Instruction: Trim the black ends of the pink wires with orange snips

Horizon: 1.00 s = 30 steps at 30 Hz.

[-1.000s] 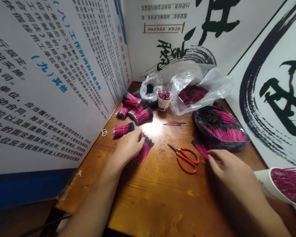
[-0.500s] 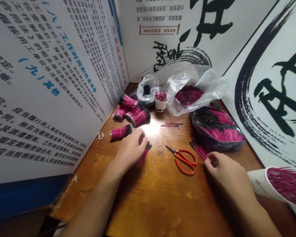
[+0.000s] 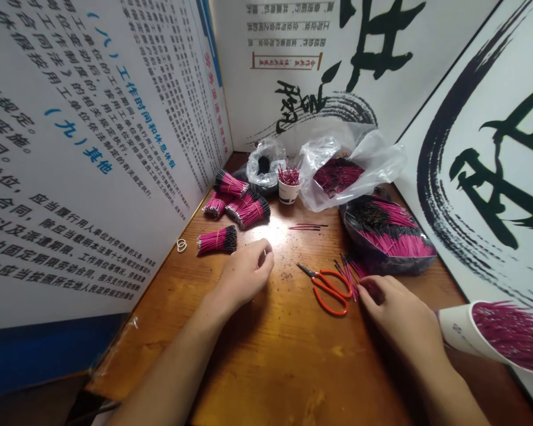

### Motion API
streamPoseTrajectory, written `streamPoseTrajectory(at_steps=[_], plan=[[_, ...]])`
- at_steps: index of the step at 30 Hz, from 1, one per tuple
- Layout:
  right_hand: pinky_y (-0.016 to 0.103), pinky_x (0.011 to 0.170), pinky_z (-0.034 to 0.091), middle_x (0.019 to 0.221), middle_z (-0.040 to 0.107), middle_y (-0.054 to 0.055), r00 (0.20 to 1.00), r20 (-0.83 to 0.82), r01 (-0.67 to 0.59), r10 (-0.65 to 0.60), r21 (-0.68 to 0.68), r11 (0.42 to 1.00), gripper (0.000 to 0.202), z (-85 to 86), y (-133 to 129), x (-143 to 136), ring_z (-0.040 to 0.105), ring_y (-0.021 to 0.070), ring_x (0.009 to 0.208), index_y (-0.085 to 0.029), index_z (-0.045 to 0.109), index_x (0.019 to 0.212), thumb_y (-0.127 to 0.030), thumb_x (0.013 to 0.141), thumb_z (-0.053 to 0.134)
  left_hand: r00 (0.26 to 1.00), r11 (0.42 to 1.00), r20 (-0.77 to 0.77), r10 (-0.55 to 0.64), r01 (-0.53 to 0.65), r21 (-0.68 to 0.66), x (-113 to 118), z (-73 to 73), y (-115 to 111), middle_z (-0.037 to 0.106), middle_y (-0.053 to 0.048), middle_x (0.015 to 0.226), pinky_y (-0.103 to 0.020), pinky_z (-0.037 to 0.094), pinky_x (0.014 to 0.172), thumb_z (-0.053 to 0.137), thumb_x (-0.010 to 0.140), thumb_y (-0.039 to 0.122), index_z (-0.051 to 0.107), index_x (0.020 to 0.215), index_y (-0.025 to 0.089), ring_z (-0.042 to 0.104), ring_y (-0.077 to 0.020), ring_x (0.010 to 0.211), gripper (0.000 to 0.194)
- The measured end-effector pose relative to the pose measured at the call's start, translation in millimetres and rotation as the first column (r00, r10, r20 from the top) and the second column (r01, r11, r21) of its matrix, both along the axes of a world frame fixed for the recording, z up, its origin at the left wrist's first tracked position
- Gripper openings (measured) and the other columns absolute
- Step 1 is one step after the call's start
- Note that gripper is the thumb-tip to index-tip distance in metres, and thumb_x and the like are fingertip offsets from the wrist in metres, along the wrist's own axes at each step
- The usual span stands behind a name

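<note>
My left hand is closed over the wooden table, palm down. Its fingers mostly hide the pink wires in it; only tiny pale tips show beneath. My right hand pinches the near ends of a few loose pink wires with black ends, which fan out on the table. Beside these wires lie scissors with orange handles, blades pointing away to the left. A banded bundle of pink wires rests just beyond my left hand. Farther right, an open dark bag holds many more such wires.
More banded bundles are stacked at the back left. A paper cup of wires stands near a clear plastic bag. Another white cup full of wires leans at the right. Pale rings lie by the left panel.
My left hand has turned slightly, and the wires seen in it before are now mostly hidden. My right hand has moved a little left; the wires at its fingertips have spread apart.
</note>
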State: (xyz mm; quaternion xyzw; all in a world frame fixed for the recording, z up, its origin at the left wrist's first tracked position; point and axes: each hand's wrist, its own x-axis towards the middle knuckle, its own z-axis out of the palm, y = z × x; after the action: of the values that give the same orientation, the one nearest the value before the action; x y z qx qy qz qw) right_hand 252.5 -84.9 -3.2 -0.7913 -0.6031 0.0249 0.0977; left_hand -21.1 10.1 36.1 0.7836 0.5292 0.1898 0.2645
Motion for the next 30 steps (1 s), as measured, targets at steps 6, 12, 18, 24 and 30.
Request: streamPoseTrajectory(at_steps=[6, 12, 18, 24, 30], plan=[[0.029, 0.053, 0.038, 0.087, 0.070, -0.001, 0.999, 0.008, 0.046, -0.046, -0.042, 0.998, 0.020, 1.3, 0.8, -1.7, 0.065, 0.0196, 0.071, -0.026, 0.066, 0.082, -0.039, 0.087, 0.053, 1.000, 1.000, -0.005, -0.015, 0.015, 0.004, 0.1, -0.4, -0.5, 0.062, 0.000, 0.077, -0.027, 0.037, 0.064, 0.043, 0.092, 0.026, 0.053, 0.079, 0.021, 0.056, -0.0164, 0.071, 0.017], [0.029, 0.054, 0.038, 0.089, 0.070, 0.000, 0.997, 0.012, 0.078, -0.077, -0.067, 0.995, 0.022, 1.9, 1.9, -5.7, 0.066, 0.0209, 0.073, -0.025, 0.064, 0.083, -0.042, 0.088, 0.052, 1.000, 1.000, -0.005, -0.028, 0.028, 0.003, 0.5, -1.0, -2.1, 0.061, 0.000, 0.078, -0.028, 0.036, 0.065, 0.042, 0.092, 0.027, 0.052, 0.079, 0.021, 0.055, -0.0165, 0.072, 0.017], [0.029, 0.053, 0.038, 0.084, 0.070, -0.001, 0.999, -0.005, 0.051, -0.052, -0.041, 0.998, 0.022, -0.8, 1.9, -6.0, 0.066, 0.0205, 0.071, -0.026, 0.064, 0.080, -0.042, 0.088, 0.053, 0.999, 1.000, -0.028, -0.031, 0.031, -0.002, 2.6, 2.1, -3.4, 0.061, -0.001, 0.078, -0.027, 0.034, 0.062, 0.042, 0.092, 0.026, 0.051, 0.077, 0.021, 0.054, -0.0166, 0.071, 0.018], [0.029, 0.053, 0.039, 0.089, 0.071, 0.000, 1.000, -0.008, 0.014, -0.013, 0.015, 1.000, 0.021, -2.0, 0.9, -4.2, 0.066, 0.0204, 0.072, -0.026, 0.066, 0.086, -0.042, 0.087, 0.052, 0.999, 0.999, -0.030, -0.036, 0.036, -0.002, 2.7, 2.0, -3.5, 0.062, -0.001, 0.079, -0.028, 0.034, 0.062, 0.043, 0.092, 0.025, 0.051, 0.076, 0.020, 0.054, -0.0166, 0.071, 0.018], [0.029, 0.054, 0.040, 0.091, 0.072, -0.001, 0.998, -0.001, 0.056, -0.056, -0.015, 0.998, 0.019, -1.4, 0.4, -1.7, 0.067, 0.0206, 0.073, -0.027, 0.067, 0.087, -0.040, 0.087, 0.052, 0.999, 0.999, -0.021, -0.041, 0.041, -0.003, 3.4, 1.9, -3.7, 0.062, -0.001, 0.079, -0.028, 0.035, 0.062, 0.043, 0.092, 0.025, 0.051, 0.076, 0.020, 0.054, -0.0165, 0.071, 0.019]])
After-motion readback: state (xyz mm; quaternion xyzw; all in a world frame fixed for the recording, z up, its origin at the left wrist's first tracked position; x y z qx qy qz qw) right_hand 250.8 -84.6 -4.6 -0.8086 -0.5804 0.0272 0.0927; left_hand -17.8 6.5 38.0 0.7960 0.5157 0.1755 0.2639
